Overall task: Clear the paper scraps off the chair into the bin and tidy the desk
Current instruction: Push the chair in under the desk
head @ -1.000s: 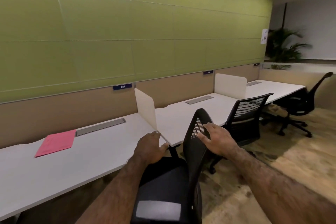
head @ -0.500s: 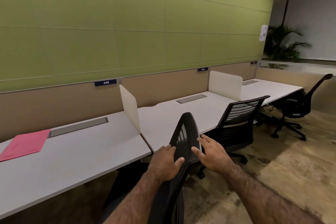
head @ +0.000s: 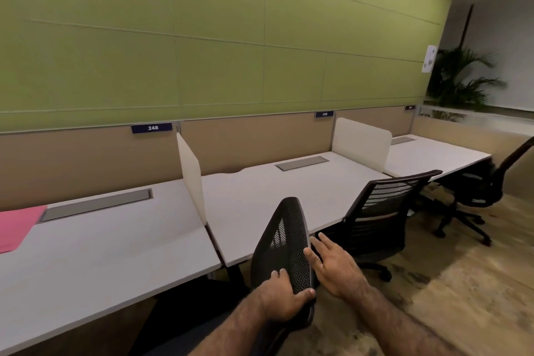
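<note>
The left hand (head: 284, 296) grips the mesh chair back (head: 284, 243); the right hand (head: 335, 267) lies spread flat against it. Pushing evenly should seat it under the worktop (head: 115, 246).

The chair (head: 284, 243), black with a perforated mesh back, stands at the front edge of the white desk (head: 115, 243), its backrest seen almost edge-on and leaning toward the desk. Its seat reaches under the desk's edge and is mostly in shadow; no paper scraps can be made out on it. The desk is a long white top split by a cream divider, with a pink folder (head: 16, 227) lying flat at its far left end.
</note>
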Available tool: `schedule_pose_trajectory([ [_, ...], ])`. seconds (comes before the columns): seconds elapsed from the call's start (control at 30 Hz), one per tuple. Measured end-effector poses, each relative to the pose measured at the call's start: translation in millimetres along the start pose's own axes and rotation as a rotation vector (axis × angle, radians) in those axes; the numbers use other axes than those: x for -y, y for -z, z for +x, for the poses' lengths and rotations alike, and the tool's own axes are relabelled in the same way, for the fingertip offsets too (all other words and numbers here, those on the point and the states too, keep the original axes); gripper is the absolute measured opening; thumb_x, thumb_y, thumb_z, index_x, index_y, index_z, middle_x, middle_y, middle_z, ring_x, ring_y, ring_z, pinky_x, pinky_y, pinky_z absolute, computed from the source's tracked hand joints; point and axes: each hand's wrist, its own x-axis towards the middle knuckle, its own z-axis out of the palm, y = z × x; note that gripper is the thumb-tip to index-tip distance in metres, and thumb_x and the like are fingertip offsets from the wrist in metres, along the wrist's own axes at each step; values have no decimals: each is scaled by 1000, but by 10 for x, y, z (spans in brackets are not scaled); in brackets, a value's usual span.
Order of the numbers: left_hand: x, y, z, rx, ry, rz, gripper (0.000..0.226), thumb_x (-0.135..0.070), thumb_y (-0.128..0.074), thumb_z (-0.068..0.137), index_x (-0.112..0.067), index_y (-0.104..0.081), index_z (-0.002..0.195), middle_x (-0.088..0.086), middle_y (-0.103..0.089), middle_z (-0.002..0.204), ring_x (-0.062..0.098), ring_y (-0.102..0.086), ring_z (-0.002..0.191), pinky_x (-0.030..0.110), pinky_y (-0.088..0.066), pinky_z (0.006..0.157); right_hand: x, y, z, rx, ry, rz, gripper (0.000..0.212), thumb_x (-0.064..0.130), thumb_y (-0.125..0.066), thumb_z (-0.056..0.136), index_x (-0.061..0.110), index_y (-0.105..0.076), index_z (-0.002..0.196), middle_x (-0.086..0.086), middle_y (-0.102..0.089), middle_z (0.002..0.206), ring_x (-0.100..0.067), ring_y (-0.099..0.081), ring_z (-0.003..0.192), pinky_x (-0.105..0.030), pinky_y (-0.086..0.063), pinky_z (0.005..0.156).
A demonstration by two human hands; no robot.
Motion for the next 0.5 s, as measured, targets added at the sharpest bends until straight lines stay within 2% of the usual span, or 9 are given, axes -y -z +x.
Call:
schedule_pose_trajectory([
  [0.1, -91, -93, 87, 66, 123, -176, 121, -81, -46, 73, -3, 3, 151, 17, -21, 159, 29, -30, 142, 34, -28, 115, -146, -89, 286, 35, 41, 25, 100, 83, 5, 75, 26, -30, 149, 0, -26, 159, -16, -19, 146, -40, -22, 118],
  [0.2, -174, -142, 163, 42, 217, -256, 125, -77, -52, 67, -8, 7, 152, 12, -27, 157, 26, -36, 139, 33, -32, 112, -301, -169, 593, 83, 53, 36, 93, 82, -4, 79, 27, -27, 150, -1, -17, 161, -17, -16, 147, -39, -18, 120],
  [0.27, -238, -162, 164, 6, 263, -303, 120, -70, -54, 63, -12, 1, 153, 9, -39, 151, 23, -45, 131, 32, -38, 108, -410, -230, 784, 114, 95, 15, 83, 77, -13, 85, 27, -26, 151, -2, -15, 162, -18, -14, 148, -37, -14, 120],
  [0.33, -309, -195, 159, -55, 306, -375, 112, -65, -55, 56, -20, -15, 151, 4, -50, 139, 19, -53, 120, 32, -43, 103, -513, -274, 973, 155, 147, 0, 77, 73, -21, 89, 29, -25, 151, -3, -15, 162, -19, -12, 148, -37, -11, 120],
  [0.5, -550, -281, 17, -209, 438, -390, 76, -61, -53, 51, -33, -43, 121, -12, -59, 105, 7, -59, 94, 25, -50, 84, -708, -355, 1321, 210, 247, -3, 77, 77, -20, 86, 37, -19, 151, -1, -9, 163, -20, -5, 149, -43, -8, 120],
])
